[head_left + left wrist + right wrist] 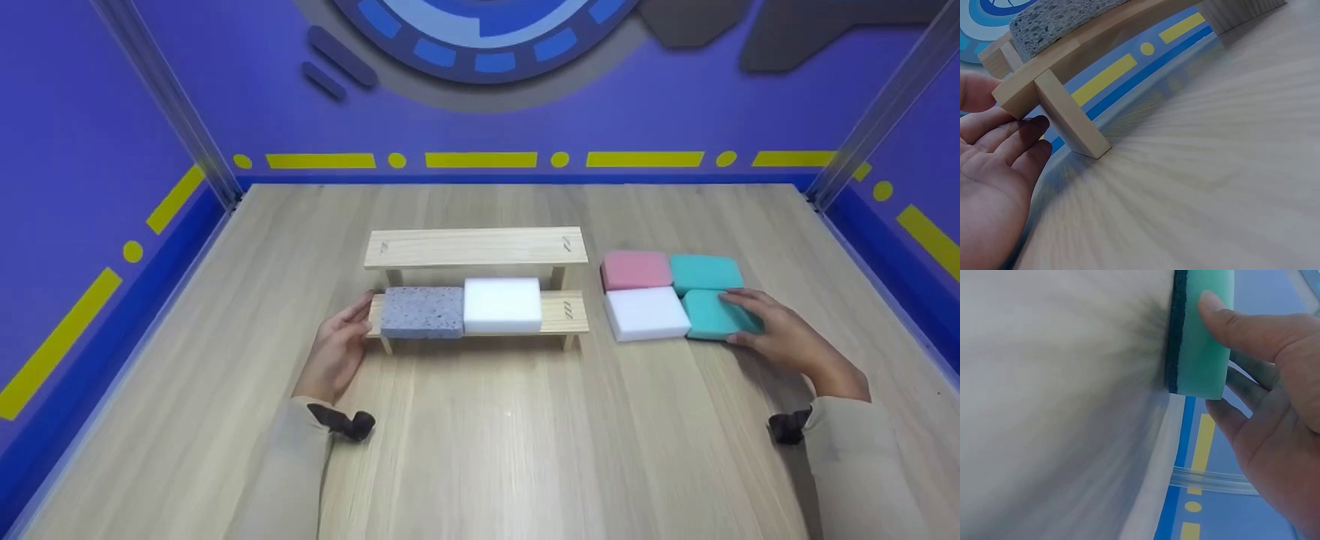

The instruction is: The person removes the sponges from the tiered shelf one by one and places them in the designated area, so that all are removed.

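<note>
Pinching nearer teal sponge (707, 315), apparently

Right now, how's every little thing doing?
Front shelf: upright, loaded
Back shelf: upright
Gray sponge: shelved
Left white sponge: shelved
Right white sponge: on table
Pink sponge: on table
Back green sponge: on table
Front green sponge: pinched
Right hand: pinching that
Left hand: holding front shelf

Worn: left sleeve (279, 476), 7 o'clock in head view, and right sleeve (862, 465), 4 o'clock; both pale beige, plain, long. Black fitting at each cuff: left fitting (361, 426) knob-ended toward 3 o'clock; right fitting (786, 428) chunky, toward 8.
</note>
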`<state>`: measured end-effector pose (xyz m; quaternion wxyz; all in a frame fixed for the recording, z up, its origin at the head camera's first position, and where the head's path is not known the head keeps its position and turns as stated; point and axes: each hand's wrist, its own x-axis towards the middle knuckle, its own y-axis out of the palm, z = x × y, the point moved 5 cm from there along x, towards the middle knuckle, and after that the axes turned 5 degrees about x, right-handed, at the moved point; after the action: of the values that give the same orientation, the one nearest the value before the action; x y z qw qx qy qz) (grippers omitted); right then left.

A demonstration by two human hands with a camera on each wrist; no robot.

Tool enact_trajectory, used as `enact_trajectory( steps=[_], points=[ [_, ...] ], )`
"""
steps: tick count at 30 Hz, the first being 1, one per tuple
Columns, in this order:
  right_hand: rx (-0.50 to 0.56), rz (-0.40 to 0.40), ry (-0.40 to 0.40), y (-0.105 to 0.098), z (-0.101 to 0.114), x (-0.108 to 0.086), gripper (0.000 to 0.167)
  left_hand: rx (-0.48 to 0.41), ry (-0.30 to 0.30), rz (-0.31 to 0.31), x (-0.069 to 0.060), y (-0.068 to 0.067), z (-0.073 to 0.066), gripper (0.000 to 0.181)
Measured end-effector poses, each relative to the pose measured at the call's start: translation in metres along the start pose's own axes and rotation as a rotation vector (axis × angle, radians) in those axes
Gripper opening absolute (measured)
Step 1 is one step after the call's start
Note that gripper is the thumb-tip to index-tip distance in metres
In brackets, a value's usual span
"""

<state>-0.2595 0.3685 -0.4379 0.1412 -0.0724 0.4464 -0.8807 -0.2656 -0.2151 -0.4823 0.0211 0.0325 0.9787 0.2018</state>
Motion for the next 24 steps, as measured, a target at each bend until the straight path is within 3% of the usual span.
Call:
enact_trajectory(
  steps=[10,24],
  points=[
    [0.005,-0.011,0.037,-0.0006,0.0,-0.0032,0.065,-0.014,-0.004,0.008,-0.0008,0.0005,0.0008,0.061],
    [-0.002,-0.085,0.008,-0.0084,0.0073,-0.0077,0.067,0.002,0.001,-0.001,-0.0001,-0.0006,0.0015,0.061]
  ],
)
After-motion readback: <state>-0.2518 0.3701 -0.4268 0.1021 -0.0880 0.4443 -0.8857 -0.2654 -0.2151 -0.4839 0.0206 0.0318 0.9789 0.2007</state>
